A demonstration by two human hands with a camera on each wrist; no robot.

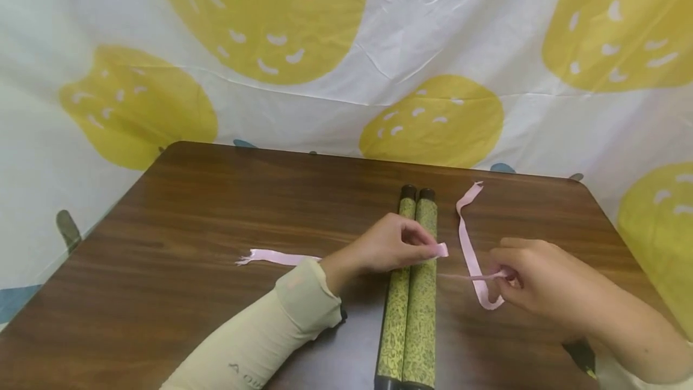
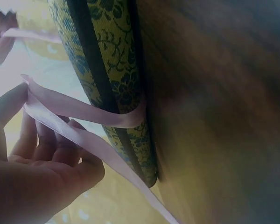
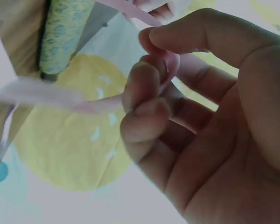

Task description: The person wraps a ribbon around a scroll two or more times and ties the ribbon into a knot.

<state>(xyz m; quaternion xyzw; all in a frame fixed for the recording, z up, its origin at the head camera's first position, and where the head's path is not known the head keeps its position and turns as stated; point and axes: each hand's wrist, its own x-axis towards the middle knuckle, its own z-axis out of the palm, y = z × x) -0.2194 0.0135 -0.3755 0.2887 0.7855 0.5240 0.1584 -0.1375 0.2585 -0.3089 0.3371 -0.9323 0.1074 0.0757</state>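
A rolled-up scroll point(image 1: 421, 318), seen as two side-by-side rolls in yellow-green brocade with black end caps, lies lengthwise on the table. A pink ribbon point(image 2: 121, 120) passes around it, as the left wrist view shows. Over the scroll, my left hand point(image 1: 394, 244) pinches a folded loop of the ribbon between thumb and fingertips. My right hand point(image 1: 541, 278), to the right of the scroll, pinches another stretch of ribbon point(image 3: 105, 103) with thumb and curled fingers; a thin length runs from it toward the scroll. The ribbon's crossing under my left hand is hidden in the head view.
One frayed ribbon end point(image 1: 281, 257) lies on the brown wooden table point(image 1: 178, 245) left of the scroll. The other tail point(image 1: 467, 236) trails on the right side. A white curtain point(image 1: 303, 98) with yellow fruit prints hangs behind the table's far edge.
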